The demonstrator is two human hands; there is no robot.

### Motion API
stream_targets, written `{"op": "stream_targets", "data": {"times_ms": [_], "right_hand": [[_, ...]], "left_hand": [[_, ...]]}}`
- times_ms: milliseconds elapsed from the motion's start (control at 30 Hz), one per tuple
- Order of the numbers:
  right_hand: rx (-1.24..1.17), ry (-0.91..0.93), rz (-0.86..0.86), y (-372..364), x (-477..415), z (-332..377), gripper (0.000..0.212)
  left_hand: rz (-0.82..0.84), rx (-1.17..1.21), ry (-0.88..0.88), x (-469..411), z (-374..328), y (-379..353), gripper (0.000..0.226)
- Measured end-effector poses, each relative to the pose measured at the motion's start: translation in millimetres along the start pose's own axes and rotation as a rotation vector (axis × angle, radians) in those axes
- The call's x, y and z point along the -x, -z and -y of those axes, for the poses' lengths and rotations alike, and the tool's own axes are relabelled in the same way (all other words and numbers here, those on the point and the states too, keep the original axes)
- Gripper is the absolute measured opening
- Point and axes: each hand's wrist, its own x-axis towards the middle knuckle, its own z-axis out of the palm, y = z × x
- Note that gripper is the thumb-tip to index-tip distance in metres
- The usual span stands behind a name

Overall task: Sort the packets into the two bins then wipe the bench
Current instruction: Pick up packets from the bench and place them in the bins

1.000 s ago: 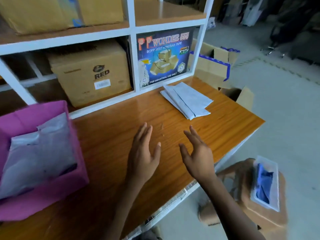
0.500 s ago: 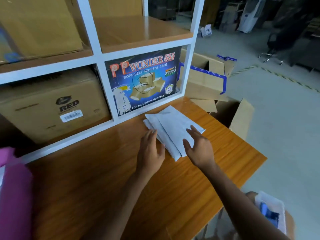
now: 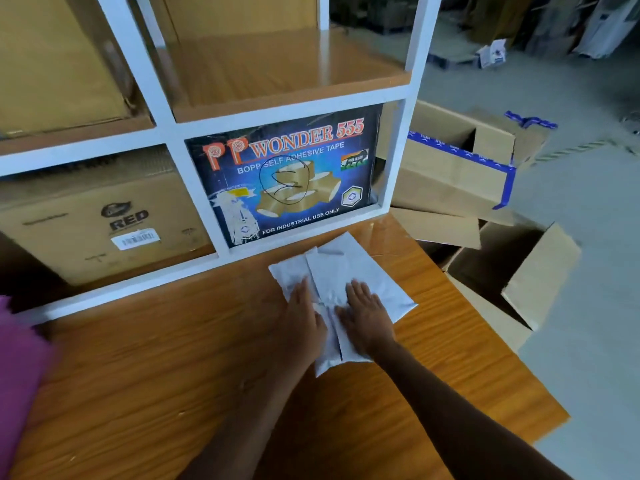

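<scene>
White packets (image 3: 360,271) lie under both our palms near the bench (image 3: 138,375) back edge, long axis running away from us, left hand (image 3: 303,317) and right hand (image 3: 367,315) flat, fingers spread, gripping nothing.

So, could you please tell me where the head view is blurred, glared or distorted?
Head view: the white shelf frame bows from wide-angle distortion; the floor and cardboard boxes at right are motion-smeared; glare sits on the bench behind the packets; the tape box text reads sharp.
</scene>
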Motion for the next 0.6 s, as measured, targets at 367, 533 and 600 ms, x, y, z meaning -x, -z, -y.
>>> {"op": "stream_targets", "data": {"times_ms": [367, 533, 600], "right_hand": [[-0.067, -0.074, -0.087, 13.4, -6.6, -15.8, 0.06], [0.023, -0.119, 0.006, 8.9, -5.1, -9.4, 0.062], [-0.012, -0.132, 0.022, 8.8, -3.8, 0.0, 0.062]], "left_hand": [[0.068, -0.313, 0.128, -19.8, -16.1, -17.3, 0.075], [0.045, -0.326, 0.059, -18.7, 1.8, -21.2, 0.057], [0.069, -0.284, 0.038, -17.6, 6.6, -17.1, 0.054]]}}
